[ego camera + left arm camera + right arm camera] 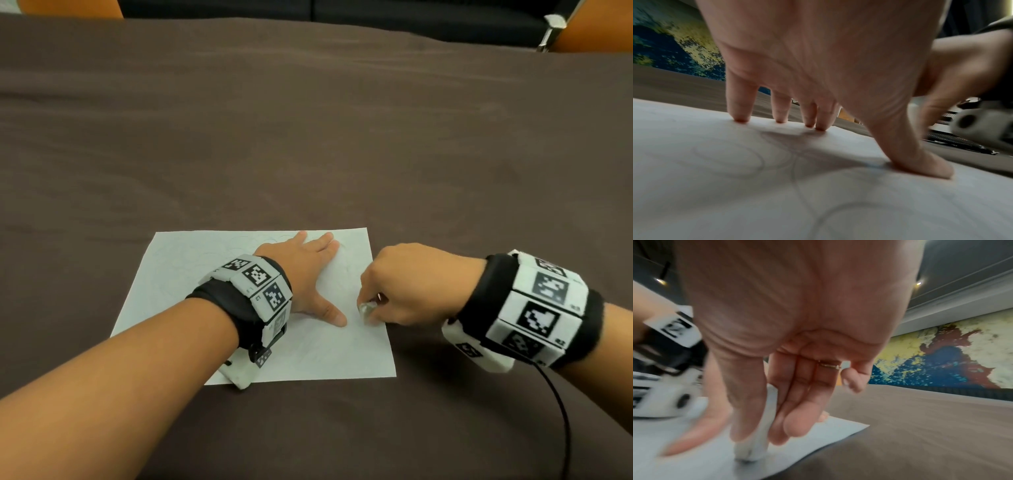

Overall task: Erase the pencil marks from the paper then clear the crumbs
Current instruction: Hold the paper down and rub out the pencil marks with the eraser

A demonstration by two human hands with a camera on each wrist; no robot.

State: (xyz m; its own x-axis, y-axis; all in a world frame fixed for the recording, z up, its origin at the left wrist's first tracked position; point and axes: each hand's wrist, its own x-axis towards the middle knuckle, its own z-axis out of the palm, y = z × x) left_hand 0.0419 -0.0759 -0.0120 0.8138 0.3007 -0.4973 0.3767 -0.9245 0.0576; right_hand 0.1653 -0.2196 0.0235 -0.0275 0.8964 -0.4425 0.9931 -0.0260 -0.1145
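Note:
A white sheet of paper (191,274) with faint looping pencil marks (748,155) lies on the brown tablecloth. My left hand (308,270) lies flat on the sheet, fingertips (741,119) and thumb pressing it down. My right hand (407,287) pinches a white eraser (365,310) between thumb and fingers near the sheet's right edge. In the right wrist view the eraser (756,449) stands on end with its tip on the paper (694,467). No crumbs are clear enough to see.
The brown tablecloth (308,137) spreads wide on all sides of the sheet. Orange chair backs (596,31) stand at the far edge. A black cable (561,411) runs from my right wristband toward me. A colourful wall painting (951,353) is behind.

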